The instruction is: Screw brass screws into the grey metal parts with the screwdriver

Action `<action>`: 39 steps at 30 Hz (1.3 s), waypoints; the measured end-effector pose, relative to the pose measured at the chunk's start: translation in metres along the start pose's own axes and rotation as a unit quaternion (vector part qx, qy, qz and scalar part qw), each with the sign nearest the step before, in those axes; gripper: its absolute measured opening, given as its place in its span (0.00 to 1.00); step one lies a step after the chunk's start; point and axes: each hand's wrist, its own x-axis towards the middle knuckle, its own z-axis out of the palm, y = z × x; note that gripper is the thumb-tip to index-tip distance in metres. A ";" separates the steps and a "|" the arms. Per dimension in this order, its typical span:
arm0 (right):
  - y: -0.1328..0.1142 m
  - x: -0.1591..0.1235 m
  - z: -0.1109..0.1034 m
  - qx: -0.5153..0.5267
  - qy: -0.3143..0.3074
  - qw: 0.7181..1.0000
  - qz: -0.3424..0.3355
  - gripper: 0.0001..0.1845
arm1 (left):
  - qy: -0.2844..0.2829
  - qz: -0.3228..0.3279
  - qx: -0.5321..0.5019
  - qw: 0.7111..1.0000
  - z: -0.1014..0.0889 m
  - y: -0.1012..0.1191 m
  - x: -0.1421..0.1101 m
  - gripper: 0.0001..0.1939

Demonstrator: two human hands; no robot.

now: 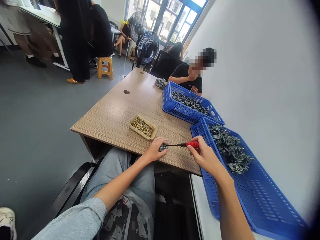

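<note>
Near the front edge of the wooden table (115, 110), my left hand (155, 150) is closed round a small grey metal part (163, 146), pressing it to the tabletop. My right hand (203, 155) grips a screwdriver (192, 144) by its red handle. Its dark shaft lies almost level and points left, with the tip at the metal part. Fingers partly cover the part, so I cannot tell whether the tip sits in a screw. Just beyond my left hand stands a cream tray (131, 127) of brass-coloured screws (142, 126).
Along the right side, a blue crate (265, 200) holds grey metal parts (231, 146). Behind it another blue crate (178, 111) contains darker parts (190, 102). A co-worker (186, 76) sits beyond. Several fans, including a black fan (147, 48), stand at the far end; other people are at left.
</note>
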 end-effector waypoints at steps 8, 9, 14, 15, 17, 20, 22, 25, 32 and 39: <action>-0.001 0.000 0.005 -0.187 0.067 0.976 0.093 0.20 | -0.011 0.010 0.023 1.000 0.000 -0.001 -0.001 0.13; -0.001 0.000 0.005 -0.186 0.070 0.976 0.094 0.21 | -0.013 0.012 0.025 1.000 0.000 -0.001 -0.001 0.13; 0.004 0.001 0.007 -0.108 0.082 0.989 0.060 0.20 | -0.019 -0.001 0.038 0.999 -0.002 0.001 -0.004 0.21; 0.005 0.001 0.008 -0.094 0.086 0.990 0.053 0.20 | -0.020 -0.007 0.040 0.999 -0.002 0.000 -0.004 0.24; 0.005 0.001 0.009 -0.076 0.092 0.992 0.042 0.19 | -0.017 -0.016 0.044 0.999 0.000 -0.002 -0.005 0.28; 0.004 0.000 0.009 -0.066 0.091 0.993 0.033 0.17 | -0.008 -0.035 0.047 0.998 0.004 -0.008 -0.004 0.33; 0.003 -0.001 0.008 -0.056 0.085 0.995 0.022 0.15 | -0.008 -0.050 0.046 0.998 0.006 -0.011 -0.002 0.35; 0.003 -0.005 0.004 -0.040 0.068 0.997 -0.007 0.12 | -0.015 -0.059 0.051 0.997 0.007 -0.013 -0.001 0.35; 0.004 -0.009 0.000 -0.026 0.033 0.997 -0.061 0.09 | -0.052 -0.048 0.066 0.995 0.008 -0.015 -0.003 0.44; 0.002 -0.012 -0.007 -0.052 0.011 0.996 -0.068 0.08 | -0.053 -0.040 0.064 0.996 0.007 -0.013 -0.006 0.41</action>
